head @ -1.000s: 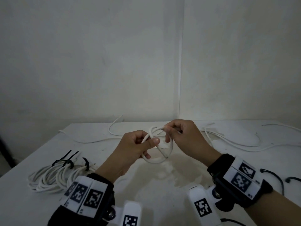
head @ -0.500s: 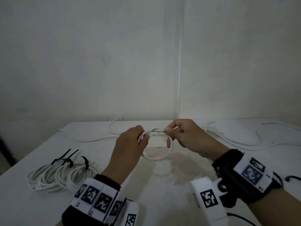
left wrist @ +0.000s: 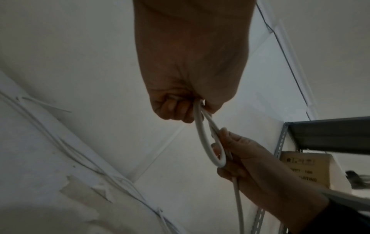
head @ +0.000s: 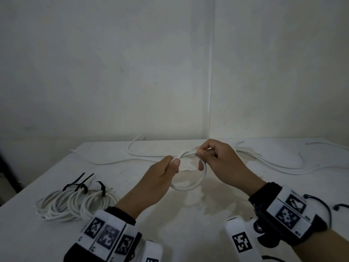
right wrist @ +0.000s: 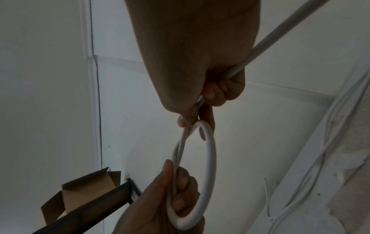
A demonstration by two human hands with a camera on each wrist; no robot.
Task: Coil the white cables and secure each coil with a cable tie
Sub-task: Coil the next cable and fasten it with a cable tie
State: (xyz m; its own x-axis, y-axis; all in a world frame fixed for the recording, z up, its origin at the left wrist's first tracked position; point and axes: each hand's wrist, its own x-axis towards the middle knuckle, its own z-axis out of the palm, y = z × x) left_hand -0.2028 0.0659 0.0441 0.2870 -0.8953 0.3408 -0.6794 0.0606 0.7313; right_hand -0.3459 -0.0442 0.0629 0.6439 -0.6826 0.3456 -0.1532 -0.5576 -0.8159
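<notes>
Right now both my hands are up over the middle of the table [head: 56, 235], working one small loop [head: 190, 186] of white cable. My left hand [head: 160, 178] has thumb and curled fingers [right wrist: 180, 182] closed round the loop's left side, where two strands cross. My right hand [head: 222, 163] pinches the loop's top right between thumb and forefinger, the other fingers curled, and the cable's tail [right wrist: 280, 31] runs back through that fist toward my wrist. The loop hangs between the two hands, just above the tabletop. Loose cables [head: 273, 163] trail along the far side of the table, behind my hands and off to the right. On the near left lie finished coils [head: 75, 203], each bound with a black tie [head: 103, 188]. Another black tie [head: 340, 206] lies at the near right edge.
</notes>
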